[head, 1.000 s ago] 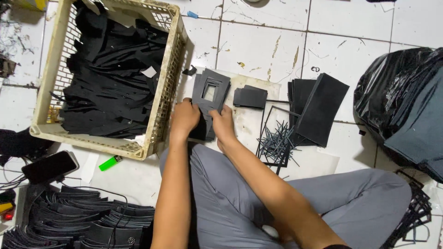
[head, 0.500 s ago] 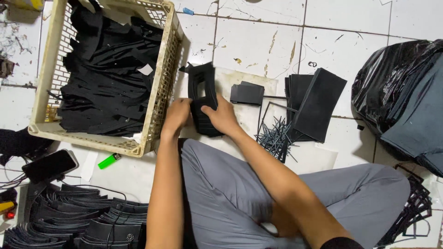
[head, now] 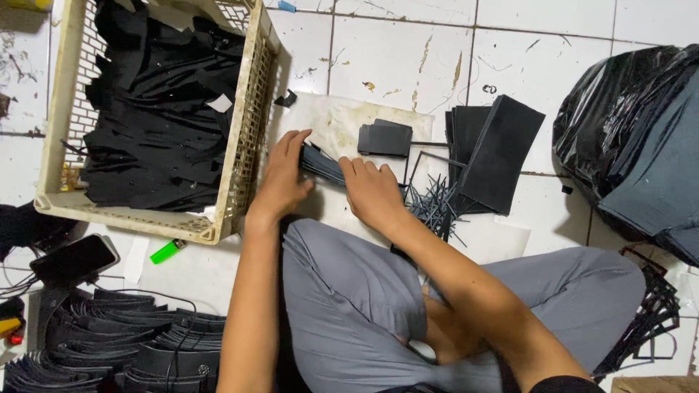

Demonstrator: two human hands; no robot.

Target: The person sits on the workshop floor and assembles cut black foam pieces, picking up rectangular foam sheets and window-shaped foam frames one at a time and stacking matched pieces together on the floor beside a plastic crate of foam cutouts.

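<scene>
Black folded pieces [head: 322, 164] lie on the stained white sheet [head: 342, 120] between both hands, mostly hidden by fingers. Left hand [head: 280, 182] pinches their near end; right hand [head: 373, 193] presses flat, fingers together, on the other. Beside them a cream crate [head: 247, 138] holds black offcuts, its top cut off

Only one view for me: head camera, worn high, facing almost straight down onto tiled floor [head: 408, 51]. Near range; own forearms and grey-trousered knees fill lower frame. Crate [head: 251, 131] top left, black bag [head: 626, 138] at right edge. No second view, so no shared area.
</scene>
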